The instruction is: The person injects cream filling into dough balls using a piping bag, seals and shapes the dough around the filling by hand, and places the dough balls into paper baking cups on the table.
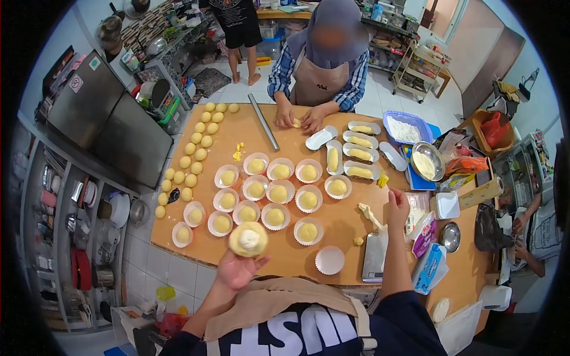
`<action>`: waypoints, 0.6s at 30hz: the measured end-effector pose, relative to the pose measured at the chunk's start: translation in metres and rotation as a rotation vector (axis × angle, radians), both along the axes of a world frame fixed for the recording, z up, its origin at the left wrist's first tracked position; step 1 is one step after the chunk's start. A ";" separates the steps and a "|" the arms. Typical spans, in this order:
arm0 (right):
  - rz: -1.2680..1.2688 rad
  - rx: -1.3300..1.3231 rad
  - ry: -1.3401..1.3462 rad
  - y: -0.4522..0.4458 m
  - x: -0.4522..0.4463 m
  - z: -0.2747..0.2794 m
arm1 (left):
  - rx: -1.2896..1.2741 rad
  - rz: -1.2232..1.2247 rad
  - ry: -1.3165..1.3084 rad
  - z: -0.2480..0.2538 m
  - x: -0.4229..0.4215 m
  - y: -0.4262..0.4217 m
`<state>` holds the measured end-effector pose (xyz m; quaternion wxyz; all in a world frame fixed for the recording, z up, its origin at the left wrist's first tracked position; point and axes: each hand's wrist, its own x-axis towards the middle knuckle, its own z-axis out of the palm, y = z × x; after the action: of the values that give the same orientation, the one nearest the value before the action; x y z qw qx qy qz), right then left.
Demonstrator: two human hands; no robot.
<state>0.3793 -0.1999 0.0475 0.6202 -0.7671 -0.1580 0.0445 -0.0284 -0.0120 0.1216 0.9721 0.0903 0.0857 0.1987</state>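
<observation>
On the fingers of my left hand rests a flattened round of yellow dough with a white filling on top. My right hand is raised over the table's right part, its fingers drawn together; whether anything is in them is too small to tell. Below it lie a steel scale and a strip of pale dough. An empty white paper cup stands near the front edge. Several paper cups holding dough balls stand beyond my left hand.
Across the wooden table, a co-worker's hands handle a small dough piece. Dough balls line the left side. A metal rod, filled oval cups, a flour basin and a metal bowl lie farther back.
</observation>
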 end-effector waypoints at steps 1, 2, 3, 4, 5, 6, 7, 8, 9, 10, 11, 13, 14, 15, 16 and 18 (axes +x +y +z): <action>0.016 0.055 0.061 0.001 -0.010 0.004 | 0.036 -0.063 -0.018 -0.001 0.006 -0.002; 0.089 0.067 0.091 0.011 -0.039 0.025 | 0.026 -0.104 0.008 0.002 0.014 -0.004; 0.237 0.078 0.186 0.017 -0.064 0.030 | 0.017 -0.144 0.034 0.008 0.024 -0.007; 0.384 0.087 0.278 0.021 -0.090 0.033 | 0.007 -0.185 0.059 0.013 0.031 -0.009; 0.495 0.107 0.428 0.027 -0.119 0.051 | 0.039 -0.217 0.079 0.018 0.036 -0.010; 0.603 0.123 0.576 0.033 -0.146 0.070 | 0.070 -0.251 0.097 0.024 0.041 -0.012; 0.660 0.266 0.729 0.038 -0.167 0.081 | 0.098 -0.287 0.113 0.028 0.044 -0.012; 0.710 0.414 0.882 0.042 -0.183 0.090 | 0.101 -0.313 0.092 0.032 0.045 -0.011; 0.714 0.399 0.908 0.045 -0.196 0.099 | 0.095 -0.336 0.108 0.032 0.043 -0.010; 0.718 0.384 0.934 0.047 -0.208 0.108 | 0.089 -0.359 0.125 0.032 0.040 -0.008; 0.721 0.371 0.961 0.050 -0.218 0.117 | 0.084 -0.383 0.143 0.032 0.037 -0.005; 0.733 0.302 0.850 0.059 -0.231 0.127 | 0.079 -0.407 0.058 0.025 0.026 0.002; 0.733 0.288 0.827 0.064 -0.236 0.127 | 0.075 -0.418 0.016 0.023 0.020 0.007; 0.734 0.273 0.804 0.069 -0.242 0.127 | 0.066 -0.419 0.019 0.023 0.013 0.011; 0.732 0.291 0.855 0.075 -0.248 0.128 | 0.056 -0.418 0.020 0.024 0.007 0.015; 0.729 0.321 0.959 0.087 -0.259 0.130 | 0.014 -0.412 0.009 0.020 -0.010 0.025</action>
<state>0.1202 -0.1131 0.1772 0.6747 -0.4555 -0.1185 0.5686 -0.0382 0.0134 0.1414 0.9911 0.1138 0.0686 -0.0044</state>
